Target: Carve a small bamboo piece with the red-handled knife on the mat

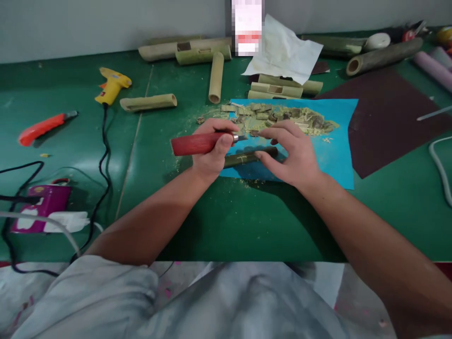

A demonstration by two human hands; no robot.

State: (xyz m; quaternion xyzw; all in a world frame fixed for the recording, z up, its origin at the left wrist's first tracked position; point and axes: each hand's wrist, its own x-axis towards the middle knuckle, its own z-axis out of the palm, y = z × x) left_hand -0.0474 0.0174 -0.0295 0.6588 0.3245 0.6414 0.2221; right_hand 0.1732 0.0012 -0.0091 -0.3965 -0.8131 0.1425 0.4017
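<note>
Knife (192,144) is sitting clamped in left hand (210,161); right hand (298,153) is resting, fingers apart, by bamboo (247,157); toward nine o'clock, purple box (58,197) is bearing unreadably blurred label (37,190).

The green table (233,221) stretched beneath my fingers (280,134); under them lay a blue sheet (332,155), left of them a yellow glue gun (113,88), right of them a brown sheet (391,122).

Hands (209,157) (295,157) partly cover the dark bamboo (243,157); the right edge crops a pink roll (432,69).
</note>
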